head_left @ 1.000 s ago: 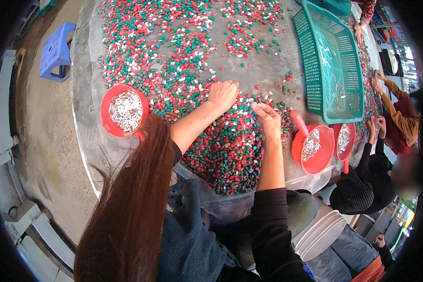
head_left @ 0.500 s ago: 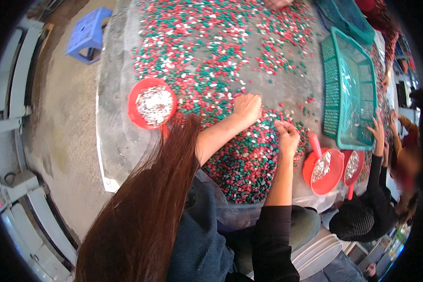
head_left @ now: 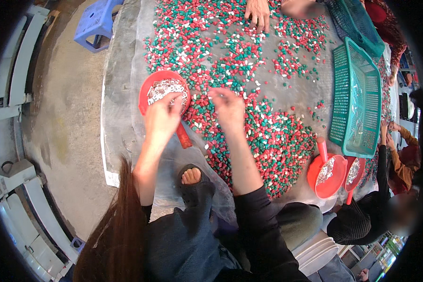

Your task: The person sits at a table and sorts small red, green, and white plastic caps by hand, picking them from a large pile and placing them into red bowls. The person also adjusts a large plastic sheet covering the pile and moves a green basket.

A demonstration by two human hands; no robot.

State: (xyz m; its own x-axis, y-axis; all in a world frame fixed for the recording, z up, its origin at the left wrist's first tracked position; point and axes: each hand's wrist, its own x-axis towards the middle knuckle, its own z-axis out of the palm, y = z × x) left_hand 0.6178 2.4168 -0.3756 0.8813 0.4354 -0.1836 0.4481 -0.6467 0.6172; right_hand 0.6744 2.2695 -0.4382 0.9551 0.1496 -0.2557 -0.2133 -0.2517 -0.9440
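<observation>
Small red, green and white pebble-like pieces (head_left: pixel 277 145) lie spread and heaped on a plastic sheet. My left hand (head_left: pixel 160 117) is over the near rim of a red long-handled scoop (head_left: pixel 143 99) holding white and silvery pieces. Its fingers are curled together; anything in them is too small to make out. To the right, my right hand (head_left: pixel 230 110) hovers above the pieces, thumb and fingertips drawn together. Whatever they may hold cannot be made out.
Two more red scoops, a nearer one (head_left: pixel 336 181) and one beside it (head_left: pixel 357 170), lie at the right near a green mesh basket (head_left: pixel 338 94). Another person's hand (head_left: pixel 257 14) reaches in at the far side. A blue stool (head_left: pixel 93 26) stands at left; co-workers sit at right.
Both my hands have moved left from the heap, the left one to the scoop. My view has shifted, and another person's hand now shows at the far side.
</observation>
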